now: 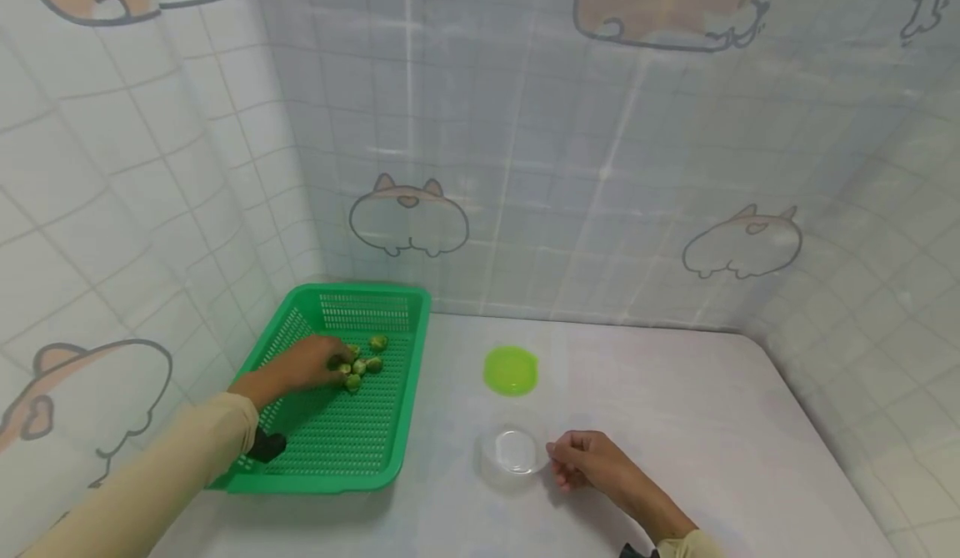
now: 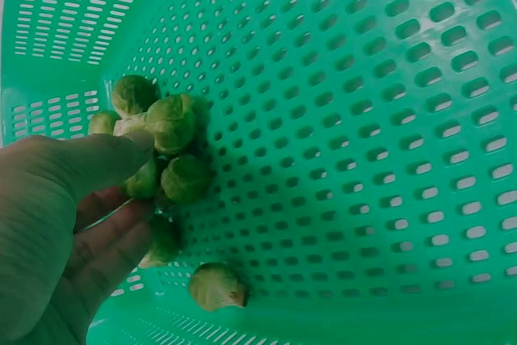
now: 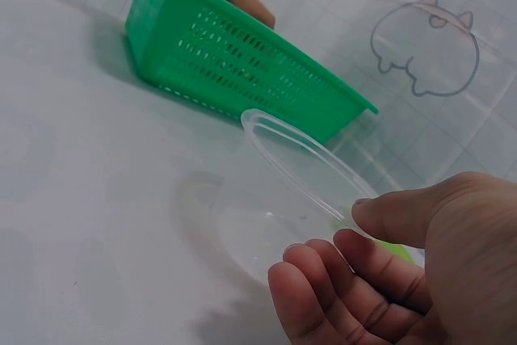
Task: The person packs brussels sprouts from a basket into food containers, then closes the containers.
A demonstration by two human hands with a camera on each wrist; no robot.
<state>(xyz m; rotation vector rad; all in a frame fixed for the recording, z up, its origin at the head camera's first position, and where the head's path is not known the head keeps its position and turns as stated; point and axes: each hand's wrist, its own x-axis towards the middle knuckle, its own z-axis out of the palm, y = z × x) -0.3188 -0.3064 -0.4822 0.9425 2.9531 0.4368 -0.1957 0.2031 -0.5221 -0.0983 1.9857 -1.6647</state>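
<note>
My left hand point(image 1: 318, 362) reaches into the green basket point(image 1: 405, 424). Its thumb and curled fingers close round a Brussels sprout point(image 2: 144, 177) among a small cluster, partly hidden by the hand. Another sprout point(image 2: 172, 124) lies right by the thumb tip, and one more point(image 2: 216, 286) sits apart from the bunch. On the table to the right, a clear plastic bowl point(image 1: 513, 451) stands upright; I see nothing inside it. My right hand point(image 1: 588, 462) is at the bowl's right side, pinching its rim point(image 3: 299, 169) between thumb and index finger while the other fingers stay curled.
Behind the bowl, a bright green round piece point(image 1: 511, 371) lies flat on the white table point(image 1: 645, 391). Walls covered with a tile-and-dog print sheet point(image 1: 525, 166) rise at the back and both sides. The basket stands close to the left wall.
</note>
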